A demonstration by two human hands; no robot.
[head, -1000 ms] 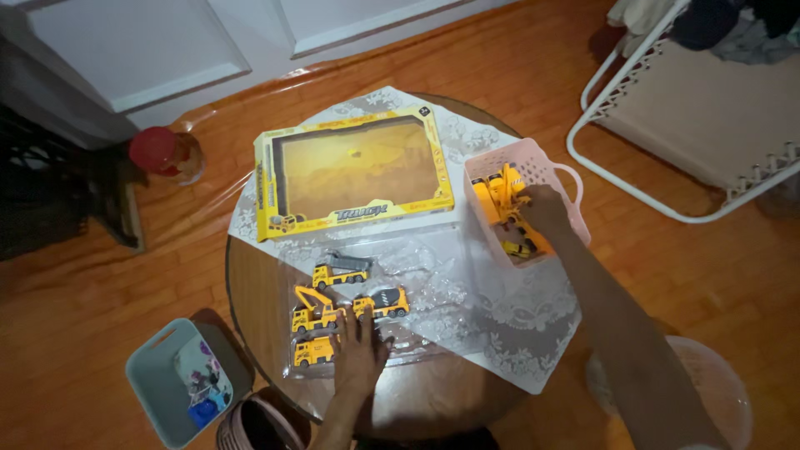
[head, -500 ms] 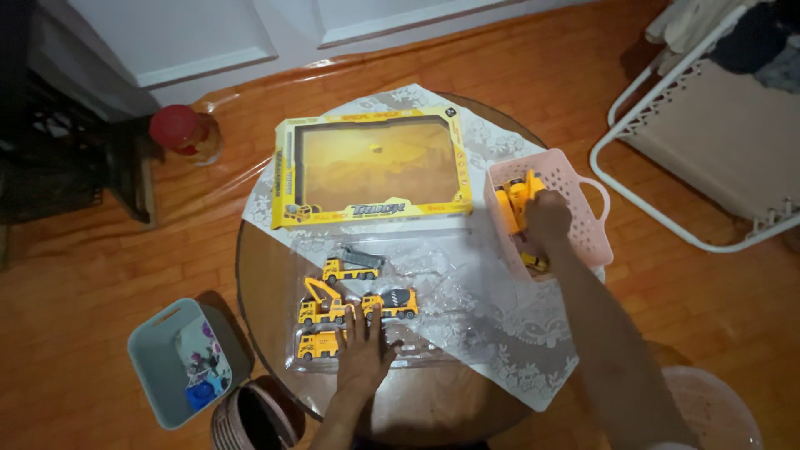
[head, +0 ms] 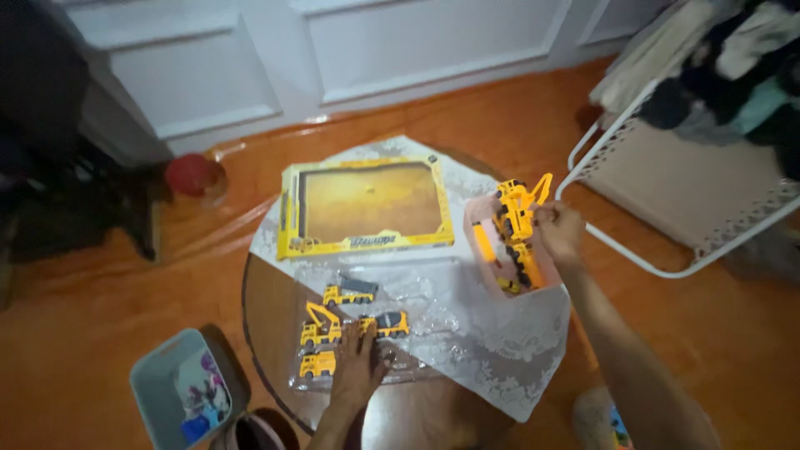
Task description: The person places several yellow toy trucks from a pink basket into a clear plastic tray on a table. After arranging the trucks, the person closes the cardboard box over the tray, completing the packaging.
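My right hand grips a yellow toy crane truck and holds it lifted over the pink basket at the table's right side. Another yellow toy lies in the basket's near end. My left hand rests flat on a clear plastic tray at the table's front. Under and beside its fingers sit several small yellow toy trucks. An open yellow toy box lies at the back of the round table, on a white lace cloth.
A grey-blue bin with small things in it stands on the wooden floor at the lower left. A red-lidded jar sits by the white wall panels. A white-framed rack with clothes stands to the right.
My right hand has come up out of the pink basket with the toy crane truck. My left hand stays on the tray. The view has tilted up and back.
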